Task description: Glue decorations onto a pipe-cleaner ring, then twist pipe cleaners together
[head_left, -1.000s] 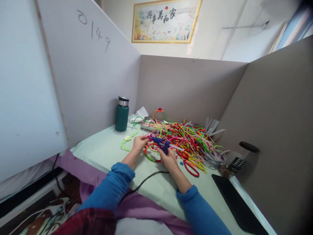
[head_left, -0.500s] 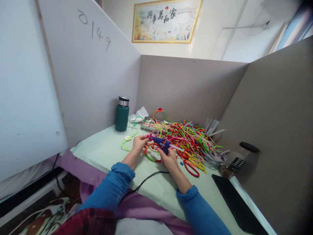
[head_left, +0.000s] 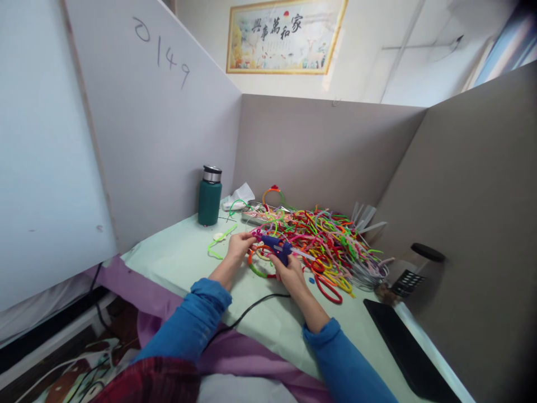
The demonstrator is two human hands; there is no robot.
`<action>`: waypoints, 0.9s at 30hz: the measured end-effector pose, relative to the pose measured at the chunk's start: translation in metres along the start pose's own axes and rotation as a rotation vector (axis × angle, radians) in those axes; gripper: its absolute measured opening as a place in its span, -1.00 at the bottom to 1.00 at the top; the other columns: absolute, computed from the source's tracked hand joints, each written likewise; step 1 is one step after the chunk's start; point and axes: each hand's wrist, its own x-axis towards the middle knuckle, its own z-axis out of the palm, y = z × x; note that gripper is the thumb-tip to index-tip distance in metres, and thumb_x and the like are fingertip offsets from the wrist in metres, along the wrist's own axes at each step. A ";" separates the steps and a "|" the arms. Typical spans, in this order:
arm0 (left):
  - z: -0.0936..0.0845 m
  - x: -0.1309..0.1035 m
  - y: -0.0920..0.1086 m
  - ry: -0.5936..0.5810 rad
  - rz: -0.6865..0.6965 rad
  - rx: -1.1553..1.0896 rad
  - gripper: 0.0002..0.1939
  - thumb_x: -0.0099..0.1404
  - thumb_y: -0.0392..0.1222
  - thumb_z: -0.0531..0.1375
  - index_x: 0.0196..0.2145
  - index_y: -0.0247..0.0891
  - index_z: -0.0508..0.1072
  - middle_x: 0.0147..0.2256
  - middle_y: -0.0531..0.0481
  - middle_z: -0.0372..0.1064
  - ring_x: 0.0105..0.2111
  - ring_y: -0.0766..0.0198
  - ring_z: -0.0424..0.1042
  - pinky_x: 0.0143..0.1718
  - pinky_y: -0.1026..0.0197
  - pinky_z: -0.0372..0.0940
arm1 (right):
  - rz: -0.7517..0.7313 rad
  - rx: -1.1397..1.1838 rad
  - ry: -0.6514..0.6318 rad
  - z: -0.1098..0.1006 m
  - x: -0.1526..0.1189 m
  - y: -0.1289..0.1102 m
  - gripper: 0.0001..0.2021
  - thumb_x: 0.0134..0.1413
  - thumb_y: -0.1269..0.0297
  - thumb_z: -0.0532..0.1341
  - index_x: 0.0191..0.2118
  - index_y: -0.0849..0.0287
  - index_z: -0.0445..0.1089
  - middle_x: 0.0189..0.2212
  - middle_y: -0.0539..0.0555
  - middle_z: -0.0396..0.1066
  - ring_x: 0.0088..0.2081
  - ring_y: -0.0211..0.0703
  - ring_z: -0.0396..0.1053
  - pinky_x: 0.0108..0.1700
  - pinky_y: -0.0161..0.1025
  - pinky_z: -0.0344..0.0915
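Note:
My right hand [head_left: 289,273] is wrapped round the handle of a blue hot glue gun [head_left: 276,244], a clear glue stick [head_left: 304,253] jutting from its back end. The gun's nozzle points left, close to a small magenta pipe-cleaner flower [head_left: 257,233]. Pinched in the fingertips of my left hand [head_left: 240,246] is that flower; whether the nozzle touches it I cannot tell. Below the gun, an orange and green pipe-cleaner ring [head_left: 257,272] lies on the table, partly hidden by my right hand. A bright green pipe cleaner [head_left: 215,249] lies left of my left hand.
A heap of coloured pipe cleaners [head_left: 327,229] spreads behind my hands, with a metal tray [head_left: 255,218] at its left. A green bottle [head_left: 210,196] stands back left. A black cable [head_left: 251,307] crosses the front. At right lies a black flat panel [head_left: 405,347]; grey partitions [head_left: 323,151] enclose the table.

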 end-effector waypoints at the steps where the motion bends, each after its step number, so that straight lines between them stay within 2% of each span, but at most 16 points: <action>1: 0.000 0.000 0.000 -0.005 0.002 -0.002 -0.87 -0.04 -0.31 0.24 -0.46 -0.41 0.49 -0.66 0.04 0.34 -0.71 0.41 0.26 -0.68 0.37 0.16 | 0.000 0.001 -0.001 0.000 0.000 0.000 -0.61 -0.02 -0.08 0.19 -0.54 0.18 0.35 -0.85 -0.10 0.14 -0.74 -0.28 0.11 -0.62 -0.31 0.07; 10: 0.001 0.000 0.001 -0.021 -0.024 -0.036 -0.85 -0.05 -0.29 0.26 -0.46 -0.42 0.50 -0.62 0.00 0.38 -0.69 0.41 0.29 -0.66 0.37 0.18 | -0.008 -0.017 0.012 0.000 0.000 0.002 -0.60 -0.02 -0.11 0.18 -0.53 0.18 0.35 -0.84 -0.10 0.14 -0.73 -0.27 0.11 -0.61 -0.30 0.08; 19: 0.002 -0.004 0.005 0.000 -0.047 -0.047 -0.89 -0.04 -0.31 0.24 -0.49 -0.43 0.48 -0.66 0.02 0.34 -0.72 0.44 0.24 -0.68 0.39 0.15 | -0.007 0.012 0.011 0.001 0.000 0.001 -0.63 -0.03 -0.06 0.21 -0.53 0.18 0.33 -0.83 -0.11 0.14 -0.74 -0.29 0.11 -0.62 -0.32 0.06; 27: 0.002 -0.002 0.002 -0.012 -0.041 -0.029 -0.90 -0.04 -0.30 0.24 -0.51 -0.42 0.48 -0.68 0.02 0.33 -0.72 0.43 0.24 -0.68 0.39 0.14 | -0.001 0.028 -0.002 0.002 -0.001 -0.002 -0.60 -0.05 -0.11 0.20 -0.54 0.17 0.34 -0.84 -0.10 0.13 -0.74 -0.29 0.10 -0.63 -0.32 0.07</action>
